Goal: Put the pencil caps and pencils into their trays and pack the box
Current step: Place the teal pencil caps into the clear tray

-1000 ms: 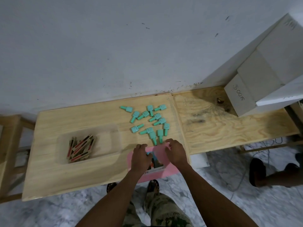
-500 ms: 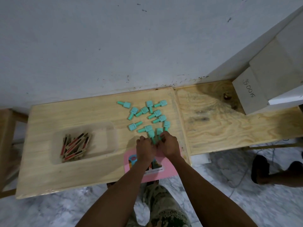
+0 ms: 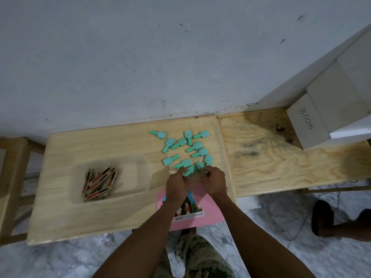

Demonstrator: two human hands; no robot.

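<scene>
Several teal pencil caps (image 3: 187, 146) lie scattered on the light wooden table (image 3: 104, 143). A clear plastic tray (image 3: 132, 177) to the left holds several short red-and-black pencils (image 3: 98, 183). A pink box (image 3: 208, 209) with a picture label lies at the table's front edge, partly under my wrists. My left hand (image 3: 176, 187) is curled around the stem of one teal cap (image 3: 189, 170) at the near edge of the pile. Beside it, my right hand (image 3: 215, 181) pinches a neighbouring teal cap (image 3: 199, 165). The two hands almost touch.
A second plywood table (image 3: 281, 157) adjoins on the right, bearing a grey box (image 3: 307, 125) with handwritten marks. A white wall runs behind both tables. Another person's foot in a dark shoe (image 3: 323, 217) rests on the marble floor at the right.
Both hands have moved forward off the pink box to the nearest teal caps and closed on them. The camera view has shifted slightly.
</scene>
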